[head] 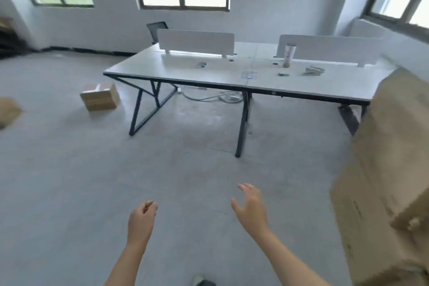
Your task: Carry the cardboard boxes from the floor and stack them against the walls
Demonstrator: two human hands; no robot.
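Observation:
A small cardboard box (100, 97) lies on the grey floor left of the desk. Another box (8, 111) shows at the left edge, partly cut off. A tall stack of large cardboard boxes (392, 169) rises along the right side. Both my hands are out in front of me, low in the frame and holding nothing. My left hand (141, 222) has its fingers loosely curled. My right hand (250, 206) has its fingers spread and relaxed, well to the left of the stack.
A long white desk (185, 69) on black legs stands mid-room with two dividers, a bottle (289, 54) and small items on top. Cables lie on the floor under it. A black chair (157, 30) is behind. Windows line the far walls. Dark items (9, 39) sit in the far left corner.

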